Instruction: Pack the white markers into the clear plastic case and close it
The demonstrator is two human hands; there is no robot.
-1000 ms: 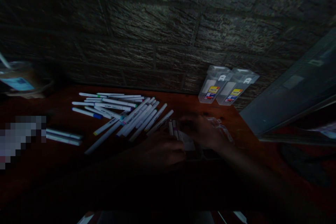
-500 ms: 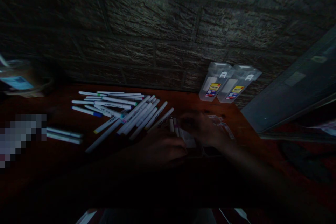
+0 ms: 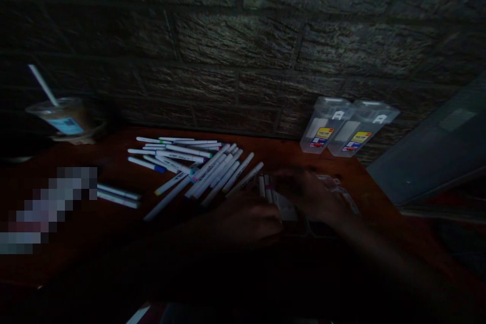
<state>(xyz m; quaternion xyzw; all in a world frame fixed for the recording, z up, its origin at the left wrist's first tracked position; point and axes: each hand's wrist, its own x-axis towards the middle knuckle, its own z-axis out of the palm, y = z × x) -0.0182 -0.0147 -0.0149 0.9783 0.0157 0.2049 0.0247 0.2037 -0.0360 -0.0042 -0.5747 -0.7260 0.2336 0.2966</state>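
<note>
Over an open clear plastic case (image 3: 288, 208) on the reddish wooden table, both my hands are close together in dim light. My left hand (image 3: 248, 217) has its fingers curled at the case's near left side; what they grip is hidden. From the right, my right hand (image 3: 313, 190) reaches over the case with its fingers bent together, their tips too dark to show what they hold. Two white markers (image 3: 265, 188) stand side by side between my hands. Left of them lies a loose pile of white markers (image 3: 212, 174) with coloured ends.
Two upright clear plastic cases (image 3: 318, 134) with yellow labels stand against the brick wall (image 3: 228, 35). A drink cup with a straw (image 3: 70, 117) sits at the far left. Two more markers (image 3: 118, 195) lie beside a blurred-out item (image 3: 53, 207). A grey panel (image 3: 436, 136) borders the right.
The view has swung left, so everything appears shifted right and the whole cup shows. My hands stay at the case in nearly the same pose.
</note>
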